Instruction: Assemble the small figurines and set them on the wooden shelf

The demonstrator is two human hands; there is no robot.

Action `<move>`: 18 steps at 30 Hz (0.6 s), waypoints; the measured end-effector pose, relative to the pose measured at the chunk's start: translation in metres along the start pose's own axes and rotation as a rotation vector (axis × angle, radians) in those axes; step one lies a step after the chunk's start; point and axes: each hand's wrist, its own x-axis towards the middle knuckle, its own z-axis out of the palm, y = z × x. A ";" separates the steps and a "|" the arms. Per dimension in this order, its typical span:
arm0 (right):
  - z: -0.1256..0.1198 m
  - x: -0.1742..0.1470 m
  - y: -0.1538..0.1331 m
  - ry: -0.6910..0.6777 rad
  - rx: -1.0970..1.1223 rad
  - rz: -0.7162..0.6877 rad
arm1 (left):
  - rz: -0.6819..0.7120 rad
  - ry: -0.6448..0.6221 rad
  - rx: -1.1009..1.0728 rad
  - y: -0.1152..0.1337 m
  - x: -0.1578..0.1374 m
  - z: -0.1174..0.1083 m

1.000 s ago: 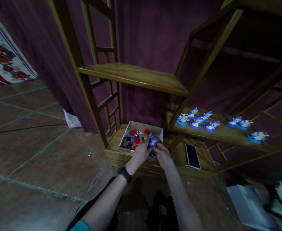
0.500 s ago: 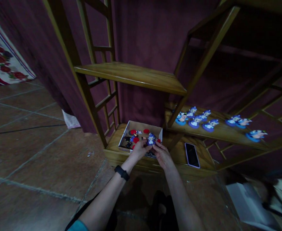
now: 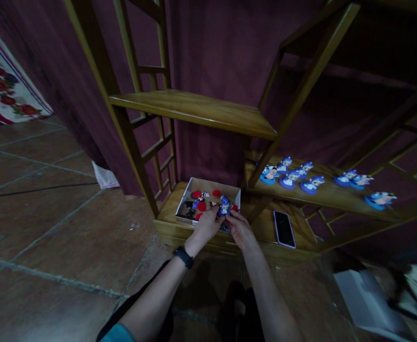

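Note:
A small purple-haired figurine (image 3: 224,205) is held between my two hands, over the near right part of an open cardboard box (image 3: 226,185). My left hand (image 3: 207,223) grips its left side, fingers closed. From the right, my right hand (image 3: 239,228) pinches it low down near the base. Inside the box lie several more figurines (image 3: 196,204) in black, purple and white, along with red round bases (image 3: 201,206). My hands hide the box's near right corner.
Several purple and blue figurines (image 3: 290,178) stand on the shelf (image 3: 340,202) at right. A phone (image 3: 284,229) lies on the lower board, right of my hands. An upper wooden shelf (image 3: 194,110) spans above the box. A white box (image 3: 368,299) sits on the floor at right.
The figurine in my hands has tilted to the right. My left hand has shifted slightly to the right, and the right hand stays almost in place.

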 end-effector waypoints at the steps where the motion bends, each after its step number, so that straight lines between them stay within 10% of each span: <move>1: 0.000 0.000 0.000 -0.008 -0.007 0.001 | 0.001 0.000 0.010 0.000 0.000 0.000; 18: 0.004 -0.004 -0.002 -0.010 -0.082 -0.004 | -0.026 -0.043 0.189 0.009 -0.008 0.002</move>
